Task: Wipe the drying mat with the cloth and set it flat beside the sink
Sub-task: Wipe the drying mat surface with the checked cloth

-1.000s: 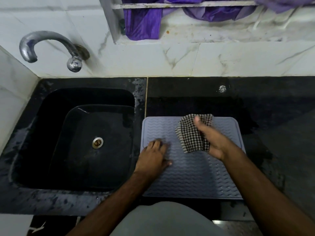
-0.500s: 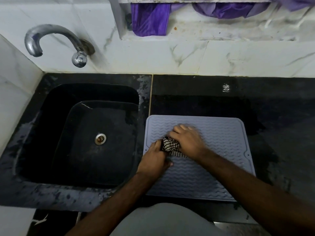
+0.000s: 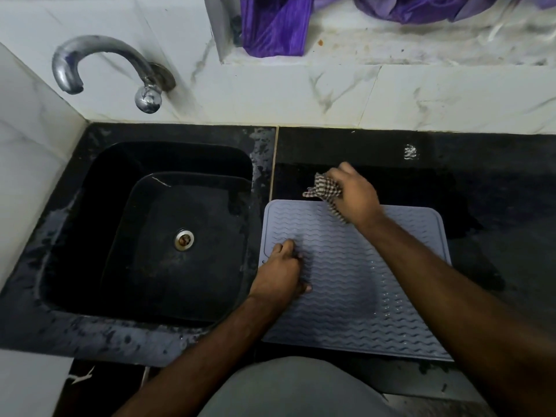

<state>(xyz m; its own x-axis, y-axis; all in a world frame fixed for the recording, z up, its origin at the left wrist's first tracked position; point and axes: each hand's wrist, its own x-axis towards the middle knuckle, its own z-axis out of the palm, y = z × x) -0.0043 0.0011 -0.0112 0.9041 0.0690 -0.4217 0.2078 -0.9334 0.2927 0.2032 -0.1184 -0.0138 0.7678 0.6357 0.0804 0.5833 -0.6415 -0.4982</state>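
Note:
A grey drying mat (image 3: 346, 284) with wavy ridges lies flat on the black counter, just right of the black sink (image 3: 156, 236). My right hand (image 3: 353, 195) grips a bunched black-and-white checked cloth (image 3: 325, 189) at the mat's far edge, partly over the bare counter. My left hand (image 3: 281, 272) rests palm down on the mat's left part, fingers curled, pressing it. My right forearm crosses the mat and hides part of its right side.
A chrome tap (image 3: 99, 64) juts from the white marble wall over the sink's far left. Wet patches darken the counter (image 3: 496, 206) right of the mat. Purple fabric (image 3: 275, 25) hangs on the ledge behind.
My right hand has swept the cloth from the mat's middle, next to my left hand, up to the far edge. My left hand has stayed on the mat's left part.

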